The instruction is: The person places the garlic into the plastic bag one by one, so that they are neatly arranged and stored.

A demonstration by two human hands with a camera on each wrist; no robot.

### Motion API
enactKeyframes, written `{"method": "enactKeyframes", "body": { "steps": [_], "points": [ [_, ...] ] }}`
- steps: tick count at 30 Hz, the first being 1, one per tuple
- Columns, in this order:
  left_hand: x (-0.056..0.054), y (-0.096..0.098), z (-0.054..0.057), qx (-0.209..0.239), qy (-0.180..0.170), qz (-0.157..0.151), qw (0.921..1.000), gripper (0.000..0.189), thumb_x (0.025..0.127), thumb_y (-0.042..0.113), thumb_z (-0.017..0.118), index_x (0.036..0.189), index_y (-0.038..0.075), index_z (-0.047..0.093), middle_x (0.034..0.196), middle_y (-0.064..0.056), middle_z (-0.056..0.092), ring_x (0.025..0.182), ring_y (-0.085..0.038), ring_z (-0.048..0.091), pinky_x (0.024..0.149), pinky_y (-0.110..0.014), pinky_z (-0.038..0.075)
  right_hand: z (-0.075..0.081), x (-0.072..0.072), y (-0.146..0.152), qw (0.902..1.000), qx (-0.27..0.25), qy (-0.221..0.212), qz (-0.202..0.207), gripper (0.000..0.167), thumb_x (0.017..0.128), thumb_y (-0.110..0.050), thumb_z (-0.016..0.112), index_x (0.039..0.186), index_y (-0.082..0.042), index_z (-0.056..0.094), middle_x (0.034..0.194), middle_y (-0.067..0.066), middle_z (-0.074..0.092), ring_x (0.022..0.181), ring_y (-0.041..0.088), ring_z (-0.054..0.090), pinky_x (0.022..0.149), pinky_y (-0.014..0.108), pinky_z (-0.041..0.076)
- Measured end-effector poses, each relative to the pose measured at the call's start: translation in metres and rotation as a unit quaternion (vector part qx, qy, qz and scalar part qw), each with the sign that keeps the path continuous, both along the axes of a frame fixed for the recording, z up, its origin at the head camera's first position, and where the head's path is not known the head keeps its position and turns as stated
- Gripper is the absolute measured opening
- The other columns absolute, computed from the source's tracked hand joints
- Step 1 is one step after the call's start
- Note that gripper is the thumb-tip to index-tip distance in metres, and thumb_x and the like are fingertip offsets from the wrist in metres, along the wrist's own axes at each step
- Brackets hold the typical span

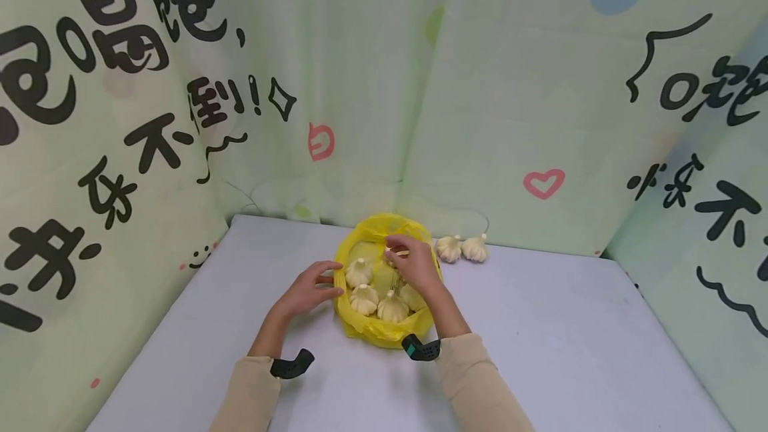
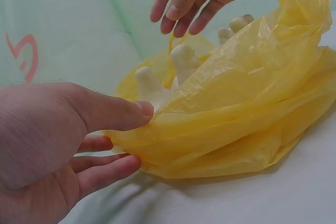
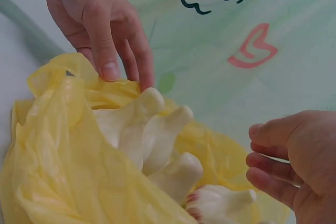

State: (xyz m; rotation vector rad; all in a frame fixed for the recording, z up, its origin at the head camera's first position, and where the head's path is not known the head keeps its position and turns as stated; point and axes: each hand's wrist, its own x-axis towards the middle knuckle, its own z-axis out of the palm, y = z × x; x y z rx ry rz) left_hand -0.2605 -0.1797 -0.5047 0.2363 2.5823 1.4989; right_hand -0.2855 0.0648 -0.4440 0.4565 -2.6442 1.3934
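Note:
A yellow plastic bag (image 1: 384, 335) stands on the table with its mouth rolled wide. Several garlic bulbs (image 1: 393, 307) sit inside it, stems mostly up; one with purple streaks (image 3: 215, 203) shows in the right wrist view. My left hand (image 1: 309, 291) touches the bag's left rim with thumb and fingers spread apart. Over the bag's far right part hovers my right hand (image 1: 415, 264), its fingers loosely bent. In the right wrist view this hand (image 3: 310, 156) holds nothing. It partly hides the bulbs under it in the head view.
Two more garlic bulbs, a left one (image 1: 448, 249) and a right one (image 1: 475, 248), lie side by side just beyond the bag's right side. The pale table (image 1: 570, 339) meets a printed curtain (image 1: 360, 85) at its back and sides.

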Motion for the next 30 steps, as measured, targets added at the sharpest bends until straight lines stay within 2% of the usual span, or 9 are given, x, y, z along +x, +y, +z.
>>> {"method": "enactKeyframes", "body": {
  "steps": [8,17,30],
  "points": [
    [0.001,0.001,0.002,-0.002,0.004,-0.002,1.0000,0.051,0.087,0.023,0.072,0.134,0.019,0.054,0.146,-0.009,0.044,0.121,-0.031,0.057,0.097,-0.045,0.052,0.004,-0.001,0.014,1.0000,-0.002,-0.003,-0.003,0.031,0.092,-0.011,0.064,0.123,-0.008,0.064,0.114,0.015,0.068,0.105,0.026,0.063,0.091,0.041,0.055],
    [0.002,0.001,0.001,-0.005,0.005,-0.005,1.0000,0.051,0.087,0.023,0.071,0.135,0.019,0.053,0.146,-0.009,0.044,0.122,-0.031,0.057,0.097,-0.046,0.051,0.002,-0.003,0.034,0.9998,0.002,0.015,-0.013,0.032,0.093,-0.010,0.063,0.125,-0.004,0.063,0.115,0.017,0.068,0.105,0.027,0.064,0.091,0.043,0.055],
    [0.003,0.001,0.001,0.002,0.006,-0.006,1.0000,0.052,0.087,0.021,0.071,0.135,0.018,0.053,0.146,-0.009,0.044,0.122,-0.032,0.056,0.096,-0.046,0.052,0.005,-0.004,0.058,0.9985,-0.004,0.024,-0.049,0.033,0.092,-0.008,0.063,0.124,0.000,0.062,0.116,0.020,0.067,0.106,0.032,0.064,0.092,0.046,0.054]
  ]
}}
